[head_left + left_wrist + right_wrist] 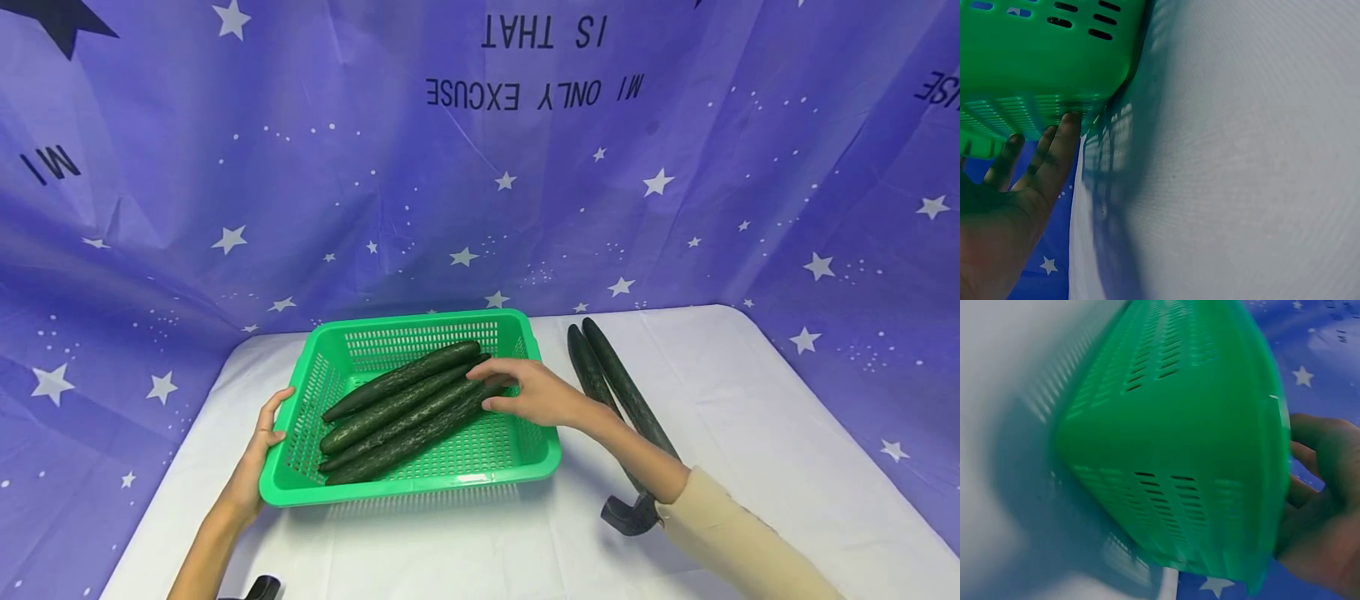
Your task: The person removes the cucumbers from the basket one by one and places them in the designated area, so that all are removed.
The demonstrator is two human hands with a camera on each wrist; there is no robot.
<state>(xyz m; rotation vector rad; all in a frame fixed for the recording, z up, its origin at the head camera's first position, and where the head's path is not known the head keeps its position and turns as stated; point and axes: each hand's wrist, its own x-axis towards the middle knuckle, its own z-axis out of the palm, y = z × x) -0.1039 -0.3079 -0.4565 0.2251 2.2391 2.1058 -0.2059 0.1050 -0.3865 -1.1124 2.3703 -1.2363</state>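
Observation:
A green plastic basket (420, 492) with slotted walls sits on the white table, holding several long dark green cucumbers (405, 408) side by side at a slant. My left hand (251, 462) holds the basket's left side, thumb at the rim. In the left wrist view, its fingers (1060, 150) lie against the slotted outer wall. Over the basket's right side, my right hand (536, 396) reaches in at the cucumbers' right ends, thumb and forefinger apart. The right wrist view shows this hand (1329, 500) beyond the rim, its fingertips partly hidden by the basket.
Two more cucumbers (630, 392) lie on the white tablecloth (772, 433) right of the basket, partly beneath the right forearm. Black wrist mounts (630, 514) show near both forearms. A purple star-printed curtain (420, 192) stands behind the table.

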